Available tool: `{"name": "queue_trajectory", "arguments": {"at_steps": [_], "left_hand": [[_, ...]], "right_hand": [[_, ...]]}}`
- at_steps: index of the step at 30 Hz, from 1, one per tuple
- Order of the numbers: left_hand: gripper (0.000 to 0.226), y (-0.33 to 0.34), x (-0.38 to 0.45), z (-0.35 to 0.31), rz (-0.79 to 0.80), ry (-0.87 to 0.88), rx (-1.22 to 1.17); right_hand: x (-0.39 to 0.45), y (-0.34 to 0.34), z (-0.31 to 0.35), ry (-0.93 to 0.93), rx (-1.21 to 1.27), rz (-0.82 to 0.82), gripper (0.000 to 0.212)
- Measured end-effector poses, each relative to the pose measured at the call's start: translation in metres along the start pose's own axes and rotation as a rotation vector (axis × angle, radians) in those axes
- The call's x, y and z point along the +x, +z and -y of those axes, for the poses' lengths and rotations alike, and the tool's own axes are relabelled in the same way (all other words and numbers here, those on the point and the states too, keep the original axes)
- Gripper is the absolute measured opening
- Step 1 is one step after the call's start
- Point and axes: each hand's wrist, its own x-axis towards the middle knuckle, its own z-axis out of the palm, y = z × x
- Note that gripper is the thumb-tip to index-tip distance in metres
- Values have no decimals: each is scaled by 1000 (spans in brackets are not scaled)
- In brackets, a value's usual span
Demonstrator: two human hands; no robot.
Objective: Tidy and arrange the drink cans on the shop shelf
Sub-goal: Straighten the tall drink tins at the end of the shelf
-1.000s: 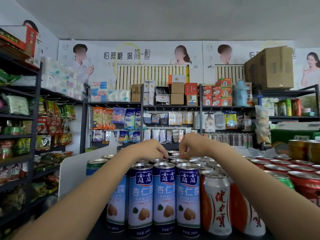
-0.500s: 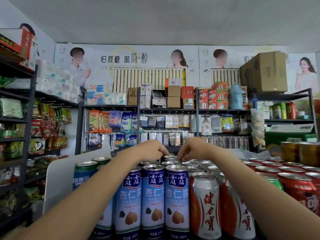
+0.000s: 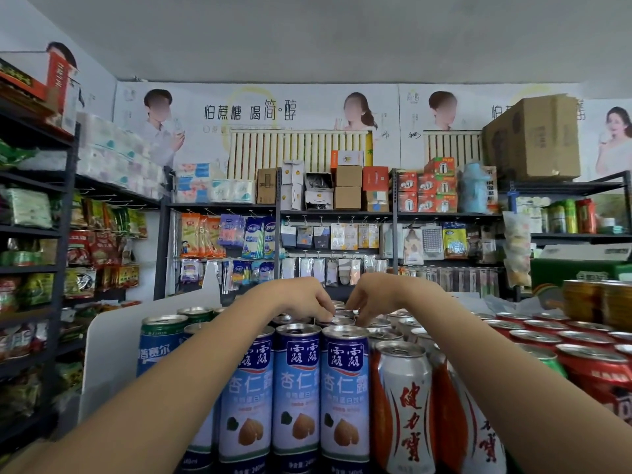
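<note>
Three tall blue almond-drink cans (image 3: pixel 295 388) stand in a front row on the shelf, with white-and-orange cans (image 3: pixel 403 405) to their right. Both my arms reach over them to the silver-topped cans at the back (image 3: pixel 379 323). My left hand (image 3: pixel 301 299) curls its fingers down onto the rim of one rear can. My right hand (image 3: pixel 376 292) does the same on a can just beside it. The two hands nearly touch. The bodies of the gripped cans are hidden behind the front rows.
Green-and-blue cans (image 3: pixel 160 340) stand at the left against a white divider panel (image 3: pixel 113 336). Red cans (image 3: pixel 595 367) fill the right side, with gold cans (image 3: pixel 595 302) behind them. Dark shelving with snacks and boxes (image 3: pixel 335 213) lines the walls.
The view has shifted a little, so the cans sit further left in it. Both hands stay on the rear can tops, with the fingers drawn slightly closer together.
</note>
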Motion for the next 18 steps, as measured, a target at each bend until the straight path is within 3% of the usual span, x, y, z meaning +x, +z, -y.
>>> {"name": "queue_trajectory", "arguments": {"at_steps": [18], "left_hand": [[39, -4, -1, 5, 93, -71, 112]], "right_hand": [[6, 11, 10, -46, 20, -85, 45]]}}
